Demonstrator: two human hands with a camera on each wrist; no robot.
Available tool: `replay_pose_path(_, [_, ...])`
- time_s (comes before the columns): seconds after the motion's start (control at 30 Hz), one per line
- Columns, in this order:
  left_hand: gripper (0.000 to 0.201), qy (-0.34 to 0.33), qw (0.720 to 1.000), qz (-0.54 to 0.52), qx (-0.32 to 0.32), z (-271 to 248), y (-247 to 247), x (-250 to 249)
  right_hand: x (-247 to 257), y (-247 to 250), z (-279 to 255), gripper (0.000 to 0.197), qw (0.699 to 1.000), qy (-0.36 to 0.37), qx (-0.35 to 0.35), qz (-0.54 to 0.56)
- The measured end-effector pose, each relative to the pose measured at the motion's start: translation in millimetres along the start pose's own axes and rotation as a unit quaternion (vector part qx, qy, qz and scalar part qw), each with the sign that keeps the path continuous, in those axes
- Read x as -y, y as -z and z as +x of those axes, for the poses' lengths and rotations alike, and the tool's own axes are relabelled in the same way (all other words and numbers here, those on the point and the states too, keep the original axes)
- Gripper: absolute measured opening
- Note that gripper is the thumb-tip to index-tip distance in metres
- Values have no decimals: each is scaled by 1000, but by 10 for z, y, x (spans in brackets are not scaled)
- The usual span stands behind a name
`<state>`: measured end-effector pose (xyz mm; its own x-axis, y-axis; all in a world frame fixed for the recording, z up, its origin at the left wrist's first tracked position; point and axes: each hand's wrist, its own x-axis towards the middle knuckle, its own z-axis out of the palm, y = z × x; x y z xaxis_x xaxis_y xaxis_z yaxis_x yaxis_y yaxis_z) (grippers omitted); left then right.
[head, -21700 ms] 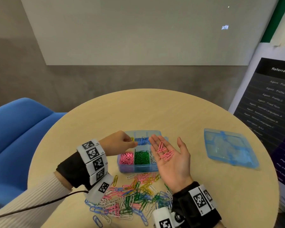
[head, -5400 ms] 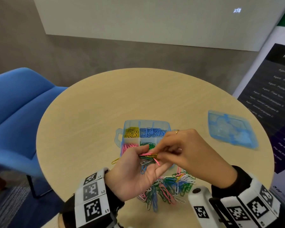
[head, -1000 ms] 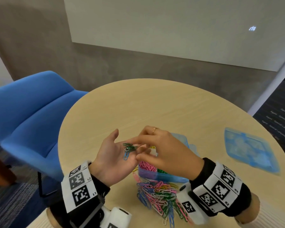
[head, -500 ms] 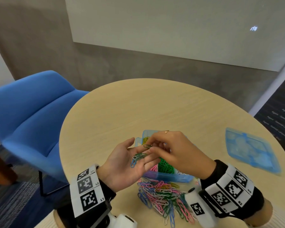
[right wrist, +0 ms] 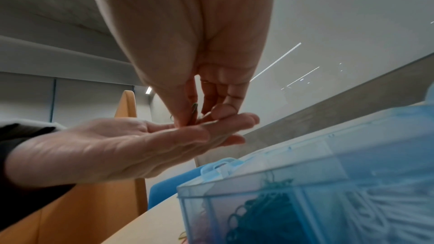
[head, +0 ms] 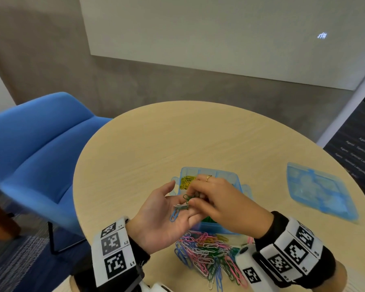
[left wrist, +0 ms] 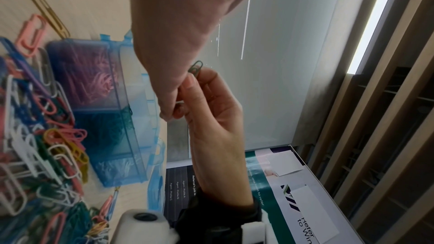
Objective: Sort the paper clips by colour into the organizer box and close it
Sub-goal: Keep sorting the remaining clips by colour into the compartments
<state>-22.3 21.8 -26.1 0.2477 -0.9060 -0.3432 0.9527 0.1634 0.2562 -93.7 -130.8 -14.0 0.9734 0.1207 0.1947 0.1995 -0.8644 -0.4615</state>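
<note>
Right fingers (head: 195,202) pinching green clip (head: 186,198), organizer box (head: 230,227) compartments apparently half hidden

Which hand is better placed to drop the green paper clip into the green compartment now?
Right. The right hand already pinches the green paper clip just above the organizer box, while the left hand lies palm-up carrying other clips.

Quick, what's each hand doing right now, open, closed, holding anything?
Left hand: open, palm up, a few paper clips lying on it.
Right hand: fingertips pinching a green paper clip.
</note>
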Motion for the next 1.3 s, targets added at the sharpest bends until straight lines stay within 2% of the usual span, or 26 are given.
replay_pose_path(0.23, [60,-5,999,34,-17,50,51,23,-10,102,-44,8,1000,-1,-18,10])
replay_pose_path(0.3, [58,-13,998,45,-43,56,54,3,-16,151,-76,9,999,-6,-40,5])
replay_pose_path(0.43, [54,-53,994,50,-79,52,58,-74,-95,250,-168,10,992,-78,-98,1])
replay_pose_path(0.57, [55,-70,993,40,-88,26,54,-92,-167,195,-249,24,989,-138,-24,-37])
replay_pose_path(0.63, [57,-67,993,41,-91,13,39,-76,-163,129,-262,30,990,-126,-25,-63])
replay_pose_path(0.73, [64,-51,995,43,-79,25,47,-44,-79,101,-216,16,994,-35,-97,-33])
replay_pose_path(0.8, [69,-43,996,43,-69,43,62,-21,-18,60,-166,12,995,31,-93,-2])
replay_pose_path(0.87, [72,-33,998,27,-55,54,68,-7,35,3,-122,15,996,62,-62,11])
replay_pose_path(1.03, [55,-16,999,-17,-49,72,73,2,31,-42,-46,16,998,61,-35,1])
replay_pose_path(1.17, [57,-10,998,-30,-55,57,26,42,23,-31,-52,14,998,49,-36,-2])
replay_pose_path(1.3, [59,-17,999,18,-47,39,8,81,9,5,-89,10,998,35,-49,-4])
